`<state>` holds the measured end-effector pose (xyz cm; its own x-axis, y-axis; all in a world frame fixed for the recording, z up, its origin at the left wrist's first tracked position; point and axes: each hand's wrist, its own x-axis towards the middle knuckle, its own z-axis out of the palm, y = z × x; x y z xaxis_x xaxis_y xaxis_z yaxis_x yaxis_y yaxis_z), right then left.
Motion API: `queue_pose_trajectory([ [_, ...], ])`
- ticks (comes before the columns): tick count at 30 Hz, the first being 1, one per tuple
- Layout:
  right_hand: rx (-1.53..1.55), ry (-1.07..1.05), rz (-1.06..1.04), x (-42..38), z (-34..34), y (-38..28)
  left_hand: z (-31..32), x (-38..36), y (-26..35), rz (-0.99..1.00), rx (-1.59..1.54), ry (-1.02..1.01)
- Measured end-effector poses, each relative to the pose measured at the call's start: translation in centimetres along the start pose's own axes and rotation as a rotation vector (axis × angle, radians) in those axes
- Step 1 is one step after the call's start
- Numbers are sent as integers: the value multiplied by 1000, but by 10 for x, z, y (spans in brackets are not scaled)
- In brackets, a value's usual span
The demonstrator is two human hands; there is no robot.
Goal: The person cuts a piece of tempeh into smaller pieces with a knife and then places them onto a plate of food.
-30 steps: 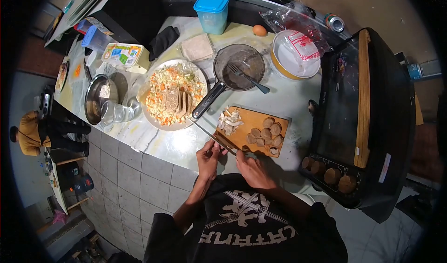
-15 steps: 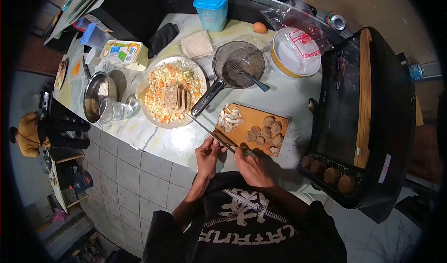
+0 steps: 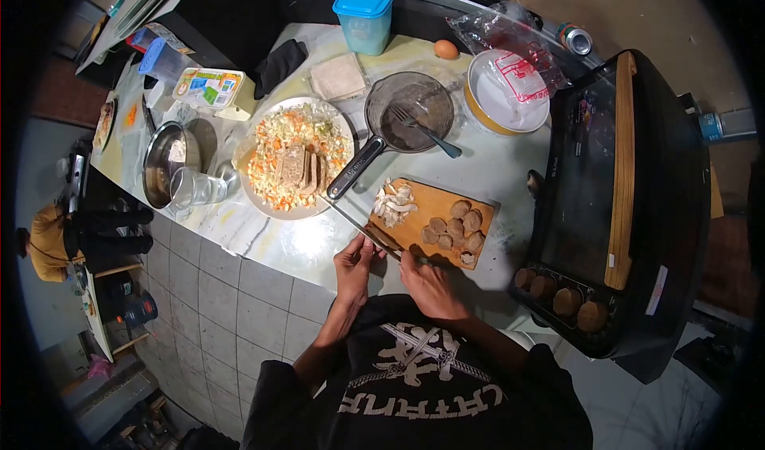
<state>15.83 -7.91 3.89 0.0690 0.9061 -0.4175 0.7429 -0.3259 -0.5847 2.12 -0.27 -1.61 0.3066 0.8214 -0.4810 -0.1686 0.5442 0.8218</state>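
My right hand [image 3: 431,284] is closed on the handle of a knife [image 3: 347,218], whose blade points up and left over the near-left corner of the wooden cutting board [image 3: 434,201]. Beside the blade is my left hand [image 3: 353,265], its fingers pinched together at the board's edge; what they hold, if anything, is too small to make out. On the board lie a heap of whitish strips [image 3: 393,202] and several brown ball-like pieces [image 3: 455,227]. The knife tip reaches toward a plate [image 3: 267,208] of chopped vegetables topped with brown slices [image 3: 296,171].
Behind the board stands a dark saucepan [image 3: 382,91] with a fork [image 3: 430,135] in it. A yellow-sided bowl [image 3: 475,103], an egg [image 3: 446,49] and a blue-lidded container [image 3: 365,29] are farther back. A black oven [image 3: 586,187] stands right. Left are a metal bowl [image 3: 151,175] and a clear cup [image 3: 195,188].
Both hands and the knife look almost unmoved. The person at the far left has shifted and leans a little differently.
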Motion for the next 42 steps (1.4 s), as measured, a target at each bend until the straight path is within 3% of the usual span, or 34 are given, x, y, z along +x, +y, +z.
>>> queue_pose_trajectory([
  [17,155,172,-143,-4,17,21,-9,-2,6,-37,35,-138],
  [26,345,123,-257,-11,10,10,-10,-23,20,-2,-261,-108],
  [28,396,117,-289,-13,3,5,-10,-25,26,40,-351,-255],
  [34,506,135,-324,-20,-11,-6,8,-34,52,217,-271,-201],
  [37,512,274,-400,-25,-18,-10,19,-36,68,352,-191,-199],
  [42,491,279,-429,-29,-30,-9,30,-46,92,377,-67,-225],
])
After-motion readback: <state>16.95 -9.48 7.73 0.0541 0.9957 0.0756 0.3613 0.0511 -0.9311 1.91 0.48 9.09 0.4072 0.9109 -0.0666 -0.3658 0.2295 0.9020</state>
